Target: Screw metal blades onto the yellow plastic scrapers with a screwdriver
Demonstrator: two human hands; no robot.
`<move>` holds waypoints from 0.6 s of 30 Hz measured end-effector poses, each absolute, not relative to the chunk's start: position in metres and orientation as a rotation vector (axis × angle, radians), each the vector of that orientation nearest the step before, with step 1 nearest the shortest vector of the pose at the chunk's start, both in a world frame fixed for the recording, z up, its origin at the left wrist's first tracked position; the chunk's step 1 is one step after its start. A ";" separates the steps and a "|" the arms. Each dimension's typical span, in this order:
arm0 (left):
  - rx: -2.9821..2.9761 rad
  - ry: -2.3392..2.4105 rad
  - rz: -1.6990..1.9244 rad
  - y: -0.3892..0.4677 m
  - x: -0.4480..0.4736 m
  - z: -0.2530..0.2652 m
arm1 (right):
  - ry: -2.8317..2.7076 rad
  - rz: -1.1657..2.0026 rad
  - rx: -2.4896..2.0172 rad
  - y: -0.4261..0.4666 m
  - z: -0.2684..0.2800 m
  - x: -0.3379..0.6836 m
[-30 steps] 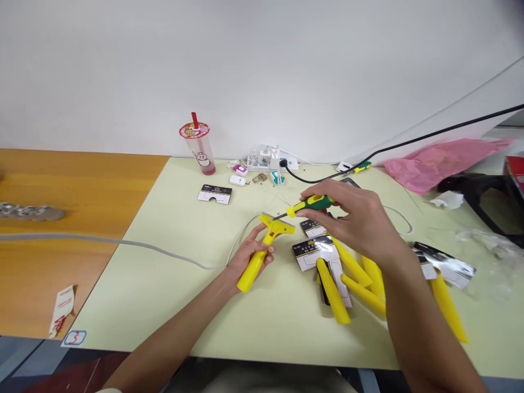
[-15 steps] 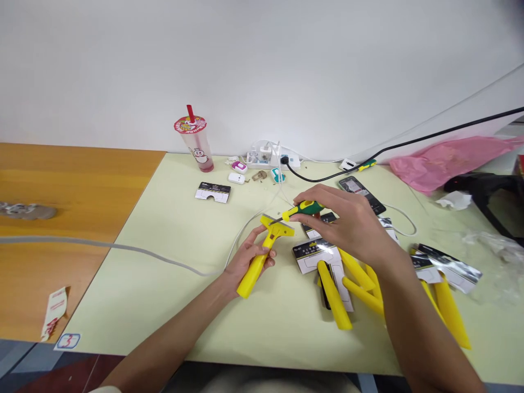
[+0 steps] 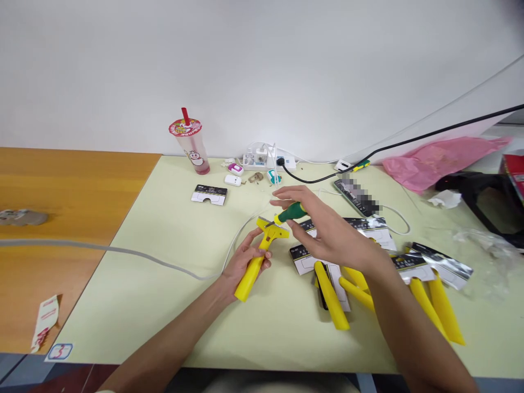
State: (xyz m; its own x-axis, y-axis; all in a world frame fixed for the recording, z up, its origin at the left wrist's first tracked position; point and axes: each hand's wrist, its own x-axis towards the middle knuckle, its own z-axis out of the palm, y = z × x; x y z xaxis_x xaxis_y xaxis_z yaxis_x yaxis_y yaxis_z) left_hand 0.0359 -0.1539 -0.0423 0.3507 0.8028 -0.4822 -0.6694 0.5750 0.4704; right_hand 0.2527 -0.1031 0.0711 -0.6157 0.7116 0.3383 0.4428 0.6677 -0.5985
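My left hand is closed around the handle of a yellow scraper, its wide head tilted up and away from me. A green and yellow screwdriver is in my right hand, its handle against the palm and thumb while the other fingers are stretched forward. The screwdriver's tip meets the scraper head near its left side. Just right of the scraper lie more yellow scrapers with black and white cards, partly hidden under my right forearm.
A drink cup with a red straw stands at the back, left of a power strip. A phone lies behind my right hand. A pink bag is at the back right. A grey cable crosses the left side.
My right hand has turned around the screwdriver, its fingers now stretched forward over the handle. The tip stays on the scraper head. My left hand keeps its hold. The view has shifted slightly.
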 end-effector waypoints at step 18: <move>0.225 0.733 0.944 -0.155 0.036 -0.039 | -2.173 0.420 -0.871 -0.094 0.054 0.243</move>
State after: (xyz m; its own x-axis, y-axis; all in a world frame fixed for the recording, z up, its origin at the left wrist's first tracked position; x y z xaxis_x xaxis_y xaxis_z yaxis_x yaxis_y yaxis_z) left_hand 0.0356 -0.1548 -0.0389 0.3695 0.8008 -0.4713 -0.6549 0.5842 0.4793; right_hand 0.2432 -0.0944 0.0536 -0.4916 0.6985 0.5199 0.4545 0.7151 -0.5311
